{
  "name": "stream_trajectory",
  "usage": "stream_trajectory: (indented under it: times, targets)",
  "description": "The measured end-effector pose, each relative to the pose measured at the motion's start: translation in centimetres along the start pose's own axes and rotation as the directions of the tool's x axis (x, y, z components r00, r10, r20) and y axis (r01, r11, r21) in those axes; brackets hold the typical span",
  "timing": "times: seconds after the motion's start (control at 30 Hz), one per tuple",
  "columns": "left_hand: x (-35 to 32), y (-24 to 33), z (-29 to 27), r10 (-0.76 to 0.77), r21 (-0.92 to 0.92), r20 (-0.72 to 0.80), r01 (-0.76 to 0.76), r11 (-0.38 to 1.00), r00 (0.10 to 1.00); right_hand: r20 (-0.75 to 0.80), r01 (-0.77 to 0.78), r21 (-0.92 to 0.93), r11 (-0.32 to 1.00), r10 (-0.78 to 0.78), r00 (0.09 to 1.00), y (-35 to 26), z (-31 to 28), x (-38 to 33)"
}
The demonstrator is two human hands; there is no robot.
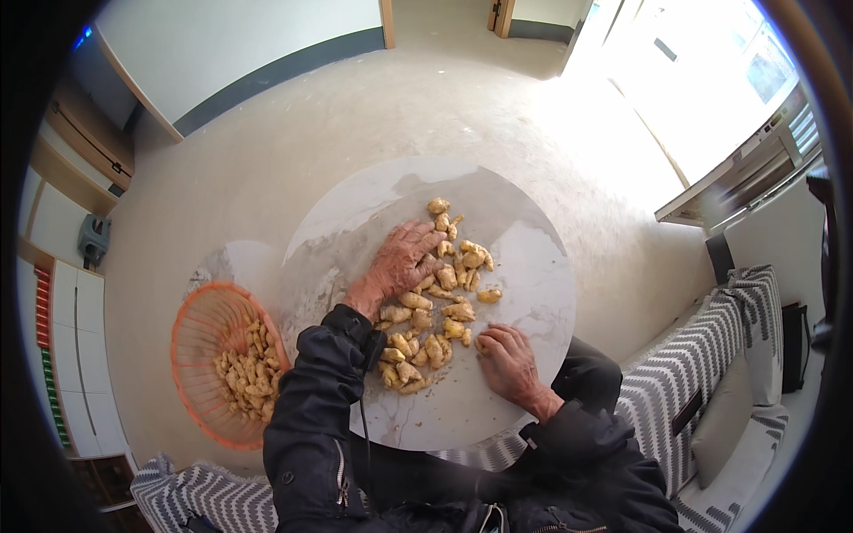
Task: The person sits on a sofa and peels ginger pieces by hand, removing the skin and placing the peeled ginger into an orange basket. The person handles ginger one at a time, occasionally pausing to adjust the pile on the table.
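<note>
Several knobbly pieces of ginger point(447, 277) lie in a loose band on a round, marble-patterned table point(524, 266). My left hand point(397, 258) reaches across the left side of the band. Its fingers are stretched out, and their tips touch ginger near the upper part of the pile. My right hand point(511, 362) rests on the table to the right of the lower pieces. Its fingers are curled in, and whatever is at their tips is too small to make out. A single piece lies a little apart, above the right hand.
An orange plastic basket point(188, 369) holding more ginger stands left of the table, partly behind my left sleeve. A couch point(702, 391) with a grey-and-white zigzag cover runs along the right. Past the table, pale floor point(355, 124) stretches toward doorways, with bright light at the upper right.
</note>
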State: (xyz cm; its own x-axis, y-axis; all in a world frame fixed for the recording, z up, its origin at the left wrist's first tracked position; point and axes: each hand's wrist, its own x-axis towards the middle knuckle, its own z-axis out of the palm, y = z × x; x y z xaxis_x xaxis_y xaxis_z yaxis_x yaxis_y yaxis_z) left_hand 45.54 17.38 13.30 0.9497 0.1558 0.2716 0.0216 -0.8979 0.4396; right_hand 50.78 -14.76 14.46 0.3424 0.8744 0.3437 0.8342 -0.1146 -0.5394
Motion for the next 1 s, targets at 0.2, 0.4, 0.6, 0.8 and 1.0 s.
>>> stream_trajectory:
  times: [0.2, 0.4, 0.6, 0.8, 1.0]
  targets:
    - [-1.3, 3.4, 0.4, 0.128, -0.016, 0.067, -0.127, 0.992, 0.99, -0.054, -0.031, 0.063, 0.998, 0.034, 0.998, 0.3, -0.1, -0.3]
    - [-1.8, 5.9, 0.8, 0.213, -0.088, 0.201, -0.199, 0.976, 0.956, -0.188, -0.101, 0.117, 0.988, 0.122, 0.975, 0.9, 0.1, -0.9]
    - [2.0, 3.7, -1.0, -0.029, -0.034, 0.024, 0.029, 0.999, 0.999, -0.204, -0.118, 0.197, 0.973, 0.158, 0.966, 1.2, 0.1, -1.0]
    - [7.9, 2.7, 0.9, -0.233, 0.04, 0.039, 0.232, 0.972, 0.972, -0.22, -0.137, 0.216, 0.967, 0.185, 0.958, 1.2, -0.1, -1.0]
    - [6.8, 6.4, 3.8, -0.092, 0.112, 0.181, 0.073, 0.991, 0.979, -0.239, -0.154, 0.218, 0.964, 0.206, 0.949, 1.5, 0.0, -1.2]
